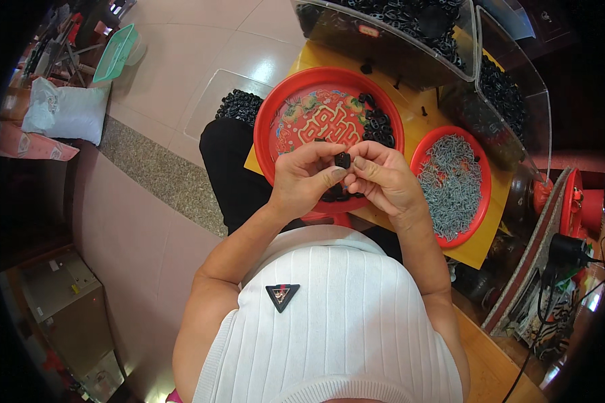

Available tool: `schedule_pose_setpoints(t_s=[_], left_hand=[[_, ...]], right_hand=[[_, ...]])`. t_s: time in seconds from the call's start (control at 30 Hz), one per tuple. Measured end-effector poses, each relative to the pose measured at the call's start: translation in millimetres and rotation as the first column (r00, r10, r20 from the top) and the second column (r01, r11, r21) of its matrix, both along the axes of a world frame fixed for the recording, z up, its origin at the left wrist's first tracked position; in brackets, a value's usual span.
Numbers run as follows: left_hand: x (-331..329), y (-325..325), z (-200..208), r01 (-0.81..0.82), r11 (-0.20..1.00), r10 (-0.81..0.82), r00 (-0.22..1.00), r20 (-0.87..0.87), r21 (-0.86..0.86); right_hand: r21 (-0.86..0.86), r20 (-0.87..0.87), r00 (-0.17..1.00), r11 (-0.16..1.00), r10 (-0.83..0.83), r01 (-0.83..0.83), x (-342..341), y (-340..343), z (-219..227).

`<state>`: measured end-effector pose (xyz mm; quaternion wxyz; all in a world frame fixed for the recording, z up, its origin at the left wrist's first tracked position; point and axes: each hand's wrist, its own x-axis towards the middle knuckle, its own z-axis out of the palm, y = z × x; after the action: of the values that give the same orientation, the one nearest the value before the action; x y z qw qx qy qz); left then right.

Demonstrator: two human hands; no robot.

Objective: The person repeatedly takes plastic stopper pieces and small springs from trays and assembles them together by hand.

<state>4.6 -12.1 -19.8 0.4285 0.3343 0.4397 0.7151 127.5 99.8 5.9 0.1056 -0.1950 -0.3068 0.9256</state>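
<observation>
Above a round red tray (263,121) with a patterned bottom, both my hands meet at one small black plastic part (343,160). Thumb and forefinger of my left hand (299,180) pinch it from the left. My right hand (388,180) has its fingertips closed against the part's right side; whether a screw is between them is hidden. Black ring-like pieces (378,126) lie along the tray's right side, and more dark pieces show below my hands. Right of my right hand stands a red dish (420,153) full of small grey screws (452,188).
Clear plastic bins (410,57) of black parts stand at the far right on a yellow board (494,232). A few loose black pieces (397,82) lie there. Left of the tray, a clear shallow container (212,101) holds black parts. A white sack (67,111) sits far left.
</observation>
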Motion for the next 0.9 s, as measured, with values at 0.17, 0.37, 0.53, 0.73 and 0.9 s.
schedule_pose_setpoints(t_s=[0.17,0.37,0.53,0.73,0.9], left_hand=[[6,2,2,-0.001,1.000,0.001,1.000,0.027,-0.001],[8,6,2,0.028,0.999,-0.028,0.999,0.015,0.039],[3,-2,5,-0.018,0.999,0.016,0.998,-0.056,-0.028],[-19,-11,-3,-0.066,0.982,0.032,0.982,-0.188,-0.179],[-24,-11,1,-0.077,0.965,0.015,0.970,-0.243,-0.251]], right_hand=[[0.117,0.070,0.997,0.993,-0.029,0.020,2,-3,5],[0.322,0.184,0.978,0.946,-0.094,0.031,3,-1,11],[0.347,-0.097,0.886,0.819,-0.453,0.457,28,56,43],[0.733,-0.056,0.799,0.519,-0.599,0.440,45,89,51],[0.978,0.064,0.867,-0.142,-0.493,-0.153,8,62,10]])
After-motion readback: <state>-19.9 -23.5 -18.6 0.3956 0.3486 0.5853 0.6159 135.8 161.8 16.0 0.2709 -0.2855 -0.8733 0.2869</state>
